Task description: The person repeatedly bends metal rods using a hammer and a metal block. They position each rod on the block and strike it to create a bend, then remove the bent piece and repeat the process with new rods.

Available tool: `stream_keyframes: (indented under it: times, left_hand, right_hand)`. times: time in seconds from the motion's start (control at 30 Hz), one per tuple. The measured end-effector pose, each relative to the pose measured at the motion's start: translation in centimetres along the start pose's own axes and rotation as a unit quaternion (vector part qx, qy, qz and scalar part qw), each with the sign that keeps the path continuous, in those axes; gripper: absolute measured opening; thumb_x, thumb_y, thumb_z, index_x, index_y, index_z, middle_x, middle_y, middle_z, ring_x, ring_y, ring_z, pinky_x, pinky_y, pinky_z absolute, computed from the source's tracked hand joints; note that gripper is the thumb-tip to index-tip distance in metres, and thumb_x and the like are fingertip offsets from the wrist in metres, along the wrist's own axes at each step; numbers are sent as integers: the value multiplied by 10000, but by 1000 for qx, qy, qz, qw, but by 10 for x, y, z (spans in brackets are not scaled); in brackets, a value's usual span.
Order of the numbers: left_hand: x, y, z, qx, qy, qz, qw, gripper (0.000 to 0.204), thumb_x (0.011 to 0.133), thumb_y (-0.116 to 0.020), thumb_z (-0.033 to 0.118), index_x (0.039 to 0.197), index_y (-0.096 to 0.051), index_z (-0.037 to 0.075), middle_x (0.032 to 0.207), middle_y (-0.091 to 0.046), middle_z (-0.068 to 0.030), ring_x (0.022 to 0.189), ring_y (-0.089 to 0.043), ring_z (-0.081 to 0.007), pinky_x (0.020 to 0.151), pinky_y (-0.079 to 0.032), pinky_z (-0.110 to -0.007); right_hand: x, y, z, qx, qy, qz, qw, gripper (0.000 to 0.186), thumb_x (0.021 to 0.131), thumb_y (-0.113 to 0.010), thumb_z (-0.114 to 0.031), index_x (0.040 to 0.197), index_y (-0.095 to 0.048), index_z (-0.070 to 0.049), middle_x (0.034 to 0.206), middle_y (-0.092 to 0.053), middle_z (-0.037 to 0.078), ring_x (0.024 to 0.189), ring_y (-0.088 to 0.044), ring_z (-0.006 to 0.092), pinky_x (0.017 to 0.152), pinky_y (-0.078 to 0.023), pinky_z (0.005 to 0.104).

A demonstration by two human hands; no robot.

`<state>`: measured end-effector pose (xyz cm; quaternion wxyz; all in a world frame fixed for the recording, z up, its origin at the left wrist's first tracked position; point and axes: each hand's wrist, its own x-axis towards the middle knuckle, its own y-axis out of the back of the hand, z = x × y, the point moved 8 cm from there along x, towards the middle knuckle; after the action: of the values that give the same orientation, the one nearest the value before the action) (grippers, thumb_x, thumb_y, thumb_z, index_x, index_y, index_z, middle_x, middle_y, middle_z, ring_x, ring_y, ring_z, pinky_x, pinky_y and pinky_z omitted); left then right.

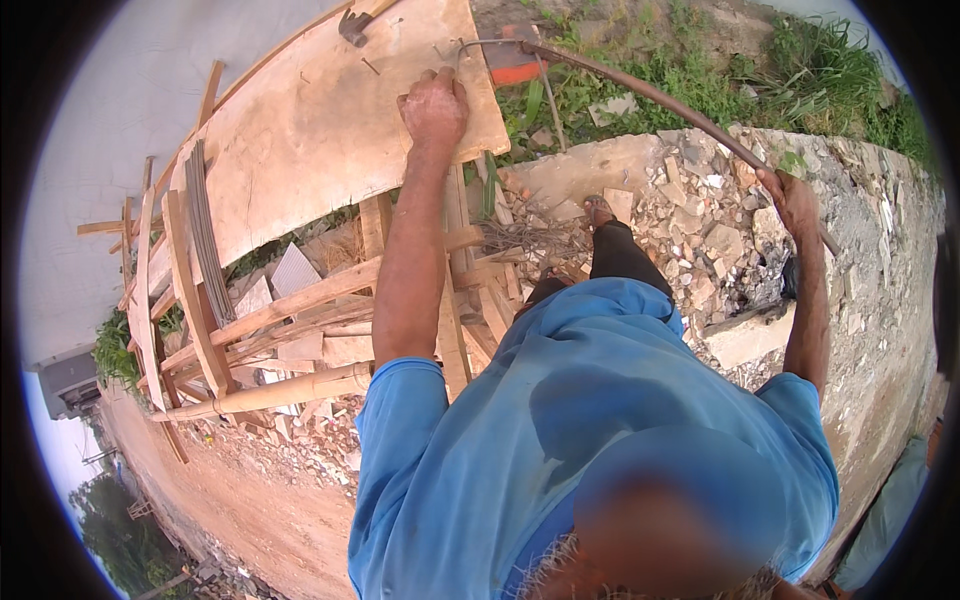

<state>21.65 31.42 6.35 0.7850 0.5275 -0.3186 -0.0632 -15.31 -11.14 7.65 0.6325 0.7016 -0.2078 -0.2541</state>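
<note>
From the head camera, the left hand (434,106) lies pressed on the far edge of the plywood tabletop (300,130), its grip flat, holding nothing that I can make out. The right hand (795,200) is clenched round a long bent steel rod (640,92). The rod runs from that fist up and leftward in an arc, its hooked end just beyond the left hand. Rubble (700,230) lies below the rod.

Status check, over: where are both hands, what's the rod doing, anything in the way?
Left hand pressed on the plywood board. Right hand gripping the long bent metal rod. Rod's hooked end sits at the board's edge. Rubble underfoot, nails on the board.
</note>
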Motion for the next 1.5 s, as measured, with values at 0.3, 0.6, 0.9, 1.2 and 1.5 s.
stream_keyframes:
  times: [0.3, 0.6, 0.9, 1.2, 1.5]
  left_hand:
    - [2, -5, 12, 99, -60, 48, 992, 176, 880, -546, 200, 924, -677, 92, 913, -689, -111, 851, -689, -323, 758, -513, -521]
    - [-1, -2, 12, 85, -50, 56, 994, 181, 870, -558, 211, 928, -677, 87, 913, -683, -118, 827, -686, -331, 750, -518, -522]
    - [-3, 4, 5, 14, -31, 50, 998, 234, 878, -565, 249, 977, -688, 76, 926, -684, -143, 858, -674, -343, 785, -514, -524]
    - [-2, 1, 8, 50, -42, 36, 997, 179, 884, -572, 240, 915, -656, 85, 873, -672, -124, 827, -677, -337, 735, -517, -514]
    - [-4, 5, 14, 76, -44, 45, 995, 153, 867, -606, 199, 936, -684, 87, 885, -674, -109, 847, -678, -314, 771, -500, -510]
  right_hand:
    - [-70, -9, -30, 58, -67, -39, 995, 797, 936, -435, -717, 828, -671, 36, 648, -597, 225, 682, -610, 412, 680, -458, 497]
    - [-129, -23, -63, 91, -101, -38, 990, 814, 940, -390, -730, 839, -662, 31, 706, -613, 261, 753, -629, 452, 718, -464, 518]
    - [-111, -19, -51, 90, -88, -56, 990, 752, 955, -432, -679, 849, -644, 35, 702, -600, 272, 785, -617, 467, 715, -444, 534]
    - [-94, -40, -67, 90, -33, -28, 995, 636, 966, -480, -619, 922, -620, 0, 700, -615, 242, 715, -625, 455, 644, -449, 518]
    - [-120, -80, -90, 129, -58, 1, 990, 611, 983, -463, -599, 916, -659, -24, 683, -637, 222, 711, -643, 436, 646, -476, 508]
